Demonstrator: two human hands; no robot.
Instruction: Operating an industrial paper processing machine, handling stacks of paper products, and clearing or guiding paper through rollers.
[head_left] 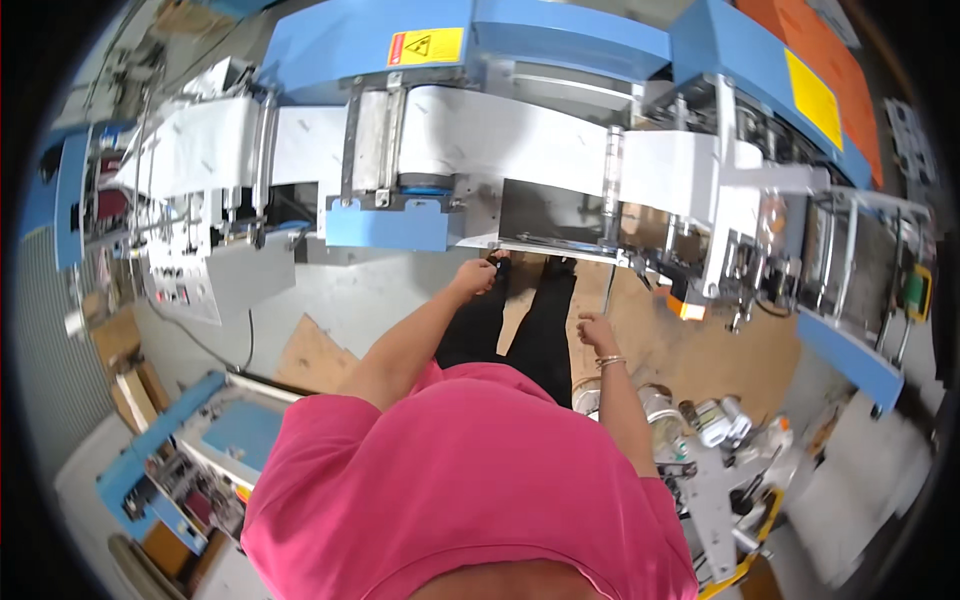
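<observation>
A worker's left hand (474,277) reaches, fingers curled, to the lower edge of the blue-and-white web machine's metal tray (550,215); its hold cannot be told. The right hand (598,333) hangs loosely open, empty, above bare cardboard flooring (700,350).

The machine (560,60) shows smooth, glossy blue painted metal panels and bare shiny steel rollers carrying a matt white paper-like web (500,135), above a dull grey floor (350,290) laid with rough brown cardboard sheets (690,350) and a soft pink cloth shirt (460,480)
</observation>
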